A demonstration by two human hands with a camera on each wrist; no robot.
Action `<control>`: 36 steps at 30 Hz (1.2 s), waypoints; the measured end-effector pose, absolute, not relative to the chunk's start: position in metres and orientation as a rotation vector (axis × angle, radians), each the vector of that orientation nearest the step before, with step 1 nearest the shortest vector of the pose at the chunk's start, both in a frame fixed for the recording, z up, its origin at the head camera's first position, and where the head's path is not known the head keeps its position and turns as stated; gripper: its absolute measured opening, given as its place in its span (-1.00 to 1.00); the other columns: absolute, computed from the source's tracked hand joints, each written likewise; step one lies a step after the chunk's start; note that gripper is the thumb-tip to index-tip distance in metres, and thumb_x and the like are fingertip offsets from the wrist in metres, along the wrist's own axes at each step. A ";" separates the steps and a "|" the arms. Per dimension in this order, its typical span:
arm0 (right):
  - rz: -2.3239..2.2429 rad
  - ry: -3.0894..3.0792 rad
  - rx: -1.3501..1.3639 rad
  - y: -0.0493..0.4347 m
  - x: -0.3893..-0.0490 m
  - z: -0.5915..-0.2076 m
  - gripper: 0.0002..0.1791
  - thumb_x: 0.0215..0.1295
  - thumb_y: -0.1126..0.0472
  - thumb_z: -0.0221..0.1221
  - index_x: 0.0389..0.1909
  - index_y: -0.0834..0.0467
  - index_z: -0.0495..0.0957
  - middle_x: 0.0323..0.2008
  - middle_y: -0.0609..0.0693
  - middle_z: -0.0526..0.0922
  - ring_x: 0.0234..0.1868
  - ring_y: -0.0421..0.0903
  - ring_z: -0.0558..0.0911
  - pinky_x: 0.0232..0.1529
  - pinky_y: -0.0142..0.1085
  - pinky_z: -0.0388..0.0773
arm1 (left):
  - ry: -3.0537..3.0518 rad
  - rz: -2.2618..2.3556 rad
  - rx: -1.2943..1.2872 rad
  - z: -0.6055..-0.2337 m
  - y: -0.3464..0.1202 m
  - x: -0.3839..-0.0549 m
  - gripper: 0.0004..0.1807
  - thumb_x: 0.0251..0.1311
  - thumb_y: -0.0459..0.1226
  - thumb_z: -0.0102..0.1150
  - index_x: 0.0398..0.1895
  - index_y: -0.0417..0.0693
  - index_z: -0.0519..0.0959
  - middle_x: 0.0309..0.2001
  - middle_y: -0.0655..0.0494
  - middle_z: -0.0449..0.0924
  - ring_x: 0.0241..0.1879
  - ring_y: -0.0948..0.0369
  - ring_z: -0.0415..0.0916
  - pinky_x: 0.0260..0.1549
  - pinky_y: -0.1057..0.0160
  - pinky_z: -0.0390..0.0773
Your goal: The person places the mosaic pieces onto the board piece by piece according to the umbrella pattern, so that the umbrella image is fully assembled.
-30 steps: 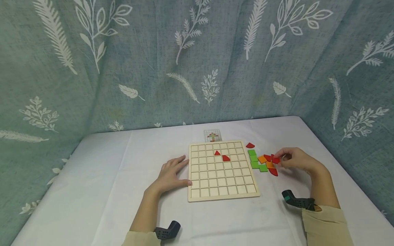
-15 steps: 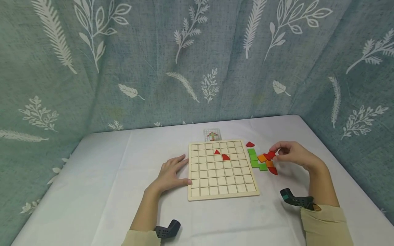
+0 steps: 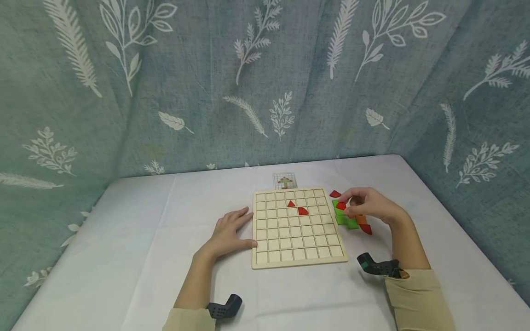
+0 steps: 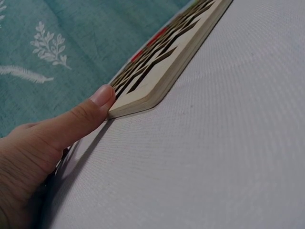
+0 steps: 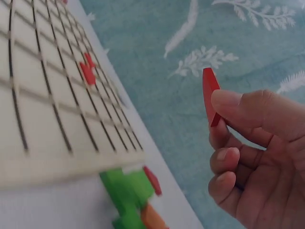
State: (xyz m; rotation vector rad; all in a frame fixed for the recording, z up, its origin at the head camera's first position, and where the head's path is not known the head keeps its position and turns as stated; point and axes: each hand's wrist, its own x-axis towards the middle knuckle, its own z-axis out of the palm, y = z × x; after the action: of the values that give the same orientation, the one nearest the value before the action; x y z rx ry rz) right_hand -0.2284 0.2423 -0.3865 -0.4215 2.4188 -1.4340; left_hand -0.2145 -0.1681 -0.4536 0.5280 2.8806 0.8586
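My right hand pinches a red tile between thumb and fingertips, lifted above the loose pieces to the right of the board. The right wrist view shows this tile nearly edge-on, so its full outline is hard to tell. My left hand lies at the left edge of the wooden grid board, fingers spread along the edge. Its thumb touches the board near the front corner. On the grid lie a small red triangle and a red quarter-circle tile.
Beside the board are several green tiles, an orange tile and a red rounded tile. Another red tile lies near the far right corner. A pattern card sits behind the board. A patterned curtain borders the white table.
My right hand has picked up the red tile from the pile and carried it left, toward the board. The left hand stays in place at the board's edge.
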 end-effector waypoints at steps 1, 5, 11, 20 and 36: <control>-1.433 2.418 -0.424 0.239 -0.230 -0.386 -0.71 0.13 0.31 0.25 -0.11 0.31 0.54 -0.47 0.07 0.46 -0.49 -0.05 0.43 -0.41 -0.26 0.52 | 2.879 0.858 0.526 -0.454 -0.168 -0.214 0.03 -0.27 0.28 0.37 0.36 0.12 0.31 0.45 0.16 0.10 0.41 0.02 -0.03 0.31 -0.14 0.00; -1.421 2.418 -0.444 0.226 -0.234 -0.385 -0.70 0.13 0.31 0.25 -0.10 0.30 0.55 -0.43 0.07 0.49 -0.52 0.00 0.42 -0.51 -0.27 0.43 | 2.881 0.852 0.536 -0.454 -0.169 -0.214 0.02 -0.26 0.26 0.38 0.36 0.12 0.31 0.45 0.16 0.11 0.41 0.03 -0.02 0.31 -0.12 0.01; -1.394 2.441 -0.454 0.207 -0.240 -0.384 -0.73 0.13 0.29 0.28 -0.13 0.25 0.57 -0.37 0.06 0.50 -0.39 -0.05 0.37 -0.46 -0.28 0.36 | 2.881 0.860 0.539 -0.454 -0.169 -0.213 0.03 -0.26 0.28 0.37 0.37 0.13 0.30 0.45 0.17 0.10 0.42 0.03 -0.04 0.31 -0.12 0.01; -1.462 2.374 -0.589 0.179 -0.248 -0.387 -0.71 0.12 0.28 0.31 -0.11 0.23 0.60 -0.28 0.10 0.58 -0.48 -0.12 0.34 -0.40 -0.28 0.36 | 2.882 0.867 0.540 -0.457 -0.170 -0.214 0.03 -0.28 0.30 0.36 0.36 0.15 0.31 0.45 0.19 0.10 0.42 0.05 -0.04 0.30 -0.13 0.02; -1.546 2.363 -0.623 0.127 -0.261 -0.413 -0.75 0.09 0.34 0.30 -0.16 0.21 0.61 -0.26 0.05 0.58 -0.39 -0.08 0.32 -0.36 -0.30 0.34 | 2.889 0.860 0.561 -0.457 -0.170 -0.214 0.02 -0.25 0.28 0.36 0.36 0.14 0.31 0.44 0.17 0.11 0.41 0.04 -0.03 0.30 -0.12 0.01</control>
State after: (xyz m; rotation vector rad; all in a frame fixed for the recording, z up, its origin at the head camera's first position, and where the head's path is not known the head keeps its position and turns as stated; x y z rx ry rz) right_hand -0.2606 0.1272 -0.4133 -0.6231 2.3626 -1.5463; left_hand -0.2137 -0.1702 -0.4568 0.5608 2.8889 0.8601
